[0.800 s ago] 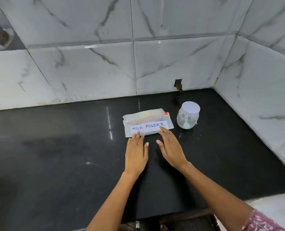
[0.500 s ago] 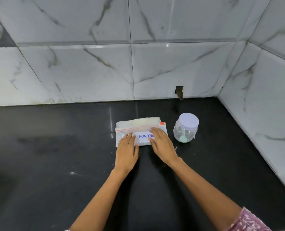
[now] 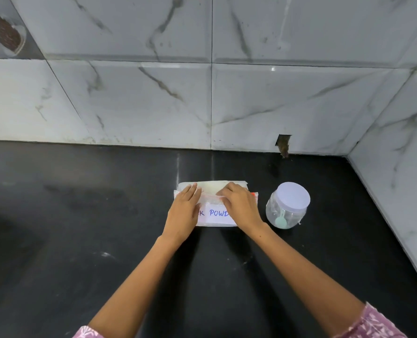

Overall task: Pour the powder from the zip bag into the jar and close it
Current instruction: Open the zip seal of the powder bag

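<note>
The clear plastic zip bag of pale powder (image 3: 213, 191) lies flat on the black stone counter (image 3: 80, 228) — soft, light, likely slippery, best pinched at its red zip edge. Left hand (image 3: 182, 213) rests flat on it; right hand's (image 3: 239, 206) fingers curl at the zip. The lidded clear jar (image 3: 288, 204) stands just beside.

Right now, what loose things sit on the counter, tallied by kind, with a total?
Zip bag: 1
Jar, lid on: 1
Green scoop inside the jar: 1
Total: 3
Both the left hand and the right hand rest on the bag.
</note>
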`<action>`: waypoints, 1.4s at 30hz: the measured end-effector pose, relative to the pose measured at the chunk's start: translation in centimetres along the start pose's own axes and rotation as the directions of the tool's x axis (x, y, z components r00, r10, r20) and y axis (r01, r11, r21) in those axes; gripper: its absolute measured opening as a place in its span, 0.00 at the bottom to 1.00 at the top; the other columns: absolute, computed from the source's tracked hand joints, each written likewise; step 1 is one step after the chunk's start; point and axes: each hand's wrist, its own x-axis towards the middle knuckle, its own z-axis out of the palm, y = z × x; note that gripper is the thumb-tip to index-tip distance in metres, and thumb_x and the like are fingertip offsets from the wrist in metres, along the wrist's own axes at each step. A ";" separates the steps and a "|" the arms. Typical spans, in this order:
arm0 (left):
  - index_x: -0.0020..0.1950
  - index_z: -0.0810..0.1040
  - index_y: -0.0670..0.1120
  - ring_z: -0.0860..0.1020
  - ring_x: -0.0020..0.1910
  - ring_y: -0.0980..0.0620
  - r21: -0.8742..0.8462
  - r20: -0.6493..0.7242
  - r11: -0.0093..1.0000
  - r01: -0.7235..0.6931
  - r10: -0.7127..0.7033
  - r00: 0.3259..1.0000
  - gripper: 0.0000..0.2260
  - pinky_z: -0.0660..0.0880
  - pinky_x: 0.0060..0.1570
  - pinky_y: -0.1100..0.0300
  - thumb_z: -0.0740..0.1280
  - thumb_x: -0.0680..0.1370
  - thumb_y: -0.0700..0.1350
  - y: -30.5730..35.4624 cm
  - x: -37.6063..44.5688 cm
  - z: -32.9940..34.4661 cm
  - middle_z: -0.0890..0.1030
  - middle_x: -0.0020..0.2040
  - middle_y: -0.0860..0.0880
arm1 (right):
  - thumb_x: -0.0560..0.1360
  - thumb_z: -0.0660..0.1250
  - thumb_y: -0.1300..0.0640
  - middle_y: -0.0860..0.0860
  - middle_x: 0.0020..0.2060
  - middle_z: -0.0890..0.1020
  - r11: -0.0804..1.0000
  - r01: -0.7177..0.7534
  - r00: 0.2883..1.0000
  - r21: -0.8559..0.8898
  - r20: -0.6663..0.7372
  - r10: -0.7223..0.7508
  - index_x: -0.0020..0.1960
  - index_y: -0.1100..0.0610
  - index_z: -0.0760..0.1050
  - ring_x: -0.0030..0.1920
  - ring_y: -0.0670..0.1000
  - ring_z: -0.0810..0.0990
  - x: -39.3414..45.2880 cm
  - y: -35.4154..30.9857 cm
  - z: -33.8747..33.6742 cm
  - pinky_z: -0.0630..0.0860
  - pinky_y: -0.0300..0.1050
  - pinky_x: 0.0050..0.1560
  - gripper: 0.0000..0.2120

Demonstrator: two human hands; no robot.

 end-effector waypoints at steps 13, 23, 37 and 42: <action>0.42 0.86 0.44 0.79 0.33 0.69 -0.410 0.191 0.906 0.102 -0.024 0.981 0.05 0.69 0.35 0.77 0.74 0.69 0.36 0.3 -0.4 -7.0 0.85 0.38 0.51 | 0.69 0.74 0.59 0.53 0.42 0.85 0.968 0.251 0.965 0.024 -0.084 -0.248 0.46 0.58 0.82 0.40 0.51 0.83 -2.9 -5.0 -1.7 0.82 0.44 0.41 0.06; 0.50 0.84 0.39 0.83 0.44 0.56 -0.589 0.505 0.722 0.364 -0.023 0.863 0.10 0.77 0.48 0.67 0.73 0.70 0.33 -1.3 0.0 -8.0 0.86 0.42 0.48 | 0.70 0.71 0.64 0.54 0.39 0.83 0.985 0.170 0.978 0.039 -0.127 -0.164 0.41 0.61 0.80 0.37 0.51 0.81 -3.7 -6.9 -2.1 0.77 0.36 0.38 0.01; 0.46 0.85 0.41 0.83 0.40 0.52 -0.596 0.430 0.715 0.364 -0.098 0.897 0.07 0.79 0.47 0.62 0.73 0.70 0.33 -0.7 -1.6 -7.7 0.86 0.40 0.44 | 0.70 0.72 0.66 0.56 0.41 0.82 0.989 0.138 0.986 0.044 -0.096 -0.133 0.44 0.60 0.78 0.39 0.52 0.81 -4.6 -7.5 -1.1 0.76 0.38 0.41 0.05; 0.43 0.86 0.43 0.84 0.40 0.54 -0.529 0.322 0.813 0.241 -0.070 0.944 0.08 0.79 0.46 0.67 0.76 0.67 0.33 0.6 -2.3 -7.1 0.86 0.40 0.46 | 0.72 0.67 0.62 0.56 0.40 0.82 0.986 0.146 0.987 0.080 -0.077 -0.140 0.44 0.61 0.78 0.38 0.53 0.81 -4.9 -7.1 -1.3 0.75 0.38 0.43 0.03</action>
